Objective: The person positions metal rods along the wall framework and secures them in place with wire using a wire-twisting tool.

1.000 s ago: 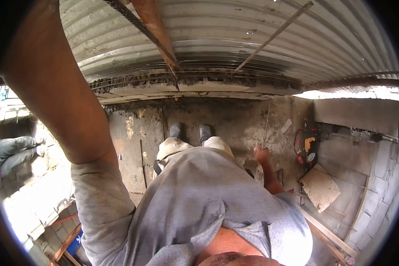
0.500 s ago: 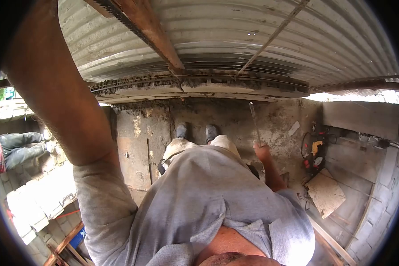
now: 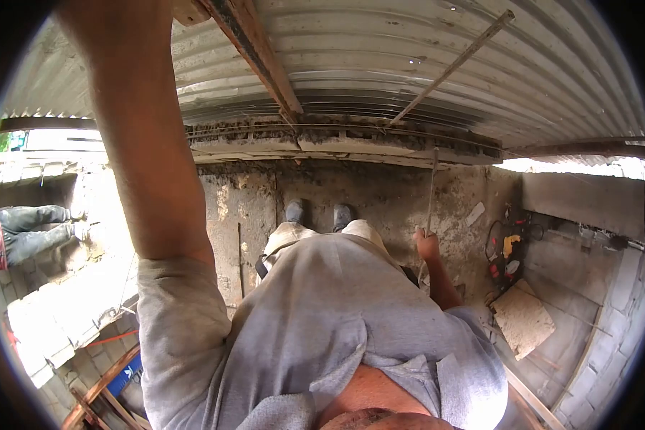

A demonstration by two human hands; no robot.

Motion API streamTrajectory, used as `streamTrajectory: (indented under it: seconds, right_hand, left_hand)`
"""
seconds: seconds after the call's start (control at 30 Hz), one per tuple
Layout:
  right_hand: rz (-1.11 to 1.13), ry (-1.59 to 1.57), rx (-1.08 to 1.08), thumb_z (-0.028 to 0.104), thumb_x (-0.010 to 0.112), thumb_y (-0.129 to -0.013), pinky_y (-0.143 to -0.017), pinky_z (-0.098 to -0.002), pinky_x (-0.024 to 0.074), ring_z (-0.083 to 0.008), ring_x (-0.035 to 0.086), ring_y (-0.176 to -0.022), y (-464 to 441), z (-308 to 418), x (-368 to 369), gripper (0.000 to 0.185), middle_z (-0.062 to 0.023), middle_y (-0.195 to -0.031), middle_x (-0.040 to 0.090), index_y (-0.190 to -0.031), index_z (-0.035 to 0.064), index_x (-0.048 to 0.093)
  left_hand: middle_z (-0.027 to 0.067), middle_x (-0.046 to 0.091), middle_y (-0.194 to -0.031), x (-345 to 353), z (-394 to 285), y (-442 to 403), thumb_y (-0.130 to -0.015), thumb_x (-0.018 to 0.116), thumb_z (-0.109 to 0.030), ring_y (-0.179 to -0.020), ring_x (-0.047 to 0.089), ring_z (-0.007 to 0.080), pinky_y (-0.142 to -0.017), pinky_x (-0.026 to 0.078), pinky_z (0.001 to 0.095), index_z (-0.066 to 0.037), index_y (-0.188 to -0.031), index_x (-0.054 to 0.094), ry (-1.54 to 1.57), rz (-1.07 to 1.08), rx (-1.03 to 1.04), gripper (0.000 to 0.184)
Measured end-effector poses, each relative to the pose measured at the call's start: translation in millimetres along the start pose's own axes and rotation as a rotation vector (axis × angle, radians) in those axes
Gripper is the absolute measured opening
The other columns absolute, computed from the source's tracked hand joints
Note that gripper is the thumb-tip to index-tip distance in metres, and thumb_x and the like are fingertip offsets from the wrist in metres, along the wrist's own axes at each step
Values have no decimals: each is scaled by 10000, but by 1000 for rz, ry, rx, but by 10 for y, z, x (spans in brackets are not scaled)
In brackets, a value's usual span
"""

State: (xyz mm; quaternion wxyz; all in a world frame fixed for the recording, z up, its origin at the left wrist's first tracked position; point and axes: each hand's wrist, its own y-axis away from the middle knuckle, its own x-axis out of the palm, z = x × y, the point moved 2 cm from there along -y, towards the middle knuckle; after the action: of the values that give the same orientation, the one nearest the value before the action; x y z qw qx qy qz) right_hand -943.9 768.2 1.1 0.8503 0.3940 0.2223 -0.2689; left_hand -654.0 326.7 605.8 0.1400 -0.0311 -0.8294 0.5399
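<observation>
The right hand (image 3: 428, 246) is out between three and four o'clock, its fingers (image 3: 419, 233) wrapped round a thin rod (image 3: 431, 190). The rod stands nearly along the twelve o'clock line, most of its length above the fist and a short piece showing below. Its upper tip overlaps the edge of the block wall (image 3: 380, 148) in view; whether the two touch I cannot tell. The left arm (image 3: 158, 158) reaches up through ten o'clock and runs out at the top edge, so the left hand is out of sight and I cannot tell how its fingers are set

A metal sheet (image 3: 365, 57) with ridges spreads across twelve o'clock, with a wooden beam (image 3: 261, 61) at eleven and a slanting bar (image 3: 455, 64) between one and two. Two shoes (image 3: 294, 211) stand on the floor near the middle. A square board (image 3: 524, 319) lies at four o'clock, near a yellow thing (image 3: 510, 246). Another person's legs (image 3: 36, 228) show at nine o'clock
</observation>
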Motion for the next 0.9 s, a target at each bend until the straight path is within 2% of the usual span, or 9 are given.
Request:
streamTrajectory:
  seconds: [0.17,0.37,0.47,0.53,0.57,0.67,0.73,0.8,0.9]
  right_hand:
    - [-1,34,-34,346,612,-949,-736,-387,509,-242,673,-774,-37,-70,17,413,-149,-818,721,-903,-50,717]
    - [-62,72,-13,353,654,-933,-732,-431,526,-314,709,-781,-49,-156,-7,358,-147,-757,718,-806,28,732]
    - [-25,-12,-50,348,642,-934,-715,-385,507,-241,682,-740,-91,-167,2,416,-143,-773,716,-876,-59,712]
    - [-48,21,37,338,647,-930,-702,-383,508,-237,683,-721,-98,-156,5,397,-124,-744,711,-844,-44,715]
    - [-44,19,31,338,647,-930,-702,-383,508,-237,683,-721,-105,-130,24,397,-124,-744,711,-844,-44,715]
    - [-65,73,-26,321,653,-923,-673,-368,500,-221,664,-678,-144,-162,39,370,-98,-707,699,-798,-21,716]
    - [-51,91,-59,318,661,-917,-658,-356,491,-210,644,-661,-270,-305,102,362,-106,-701,701,-778,-11,720]
    - [-59,93,-69,317,662,-916,-657,-352,486,-198,634,-662,-212,-169,107,357,-99,-701,695,-788,-12,719]
    - [-37,11,-76,313,662,-915,-665,-351,484,-186,628,-674,-209,-64,156,347,-91,-709,689,-810,-13,718]
  left_hand:
    - [9,548,-738,60,0,223,-950,681,-288,-523,467,73,-442,366,237,-69,-965,626,-18,-22,-70,226]
    - [-13,532,-715,41,119,286,-992,624,-285,-526,467,53,-464,382,205,-59,-954,622,-35,-60,-115,229]
    - [-4,543,-711,75,82,278,-996,615,-300,-533,481,63,-490,419,221,-34,-1005,635,-128,-44,-145,266]
    - [15,569,-718,90,30,282,-993,617,-323,-541,501,87,-522,452,252,-13,-1045,633,-262,-327,-581,315]
    - [15,569,-718,58,113,358,-993,617,-323,-541,501,87,-522,452,252,-13,-1045,633,-266,-327,-575,315]
    - [31,566,-670,-141,331,755,-996,597,-392,-521,500,119,-509,444,282,6,-1083,624,-369,-163,-296,408]
    - [129,697,-1115,-418,338,901,-991,594,-362,-1005,647,209,-915,495,336,-4,-1212,638,-741,224,-645,423]
    - [114,714,-966,-560,521,1225,-972,593,-478,-921,674,228,-806,523,367,-49,-1139,637,-651,345,-640,463]
    - [146,707,-958,-735,814,1810,-998,581,-375,-921,679,258,-795,519,372,-21,-1131,627,-630,396,-736,381]
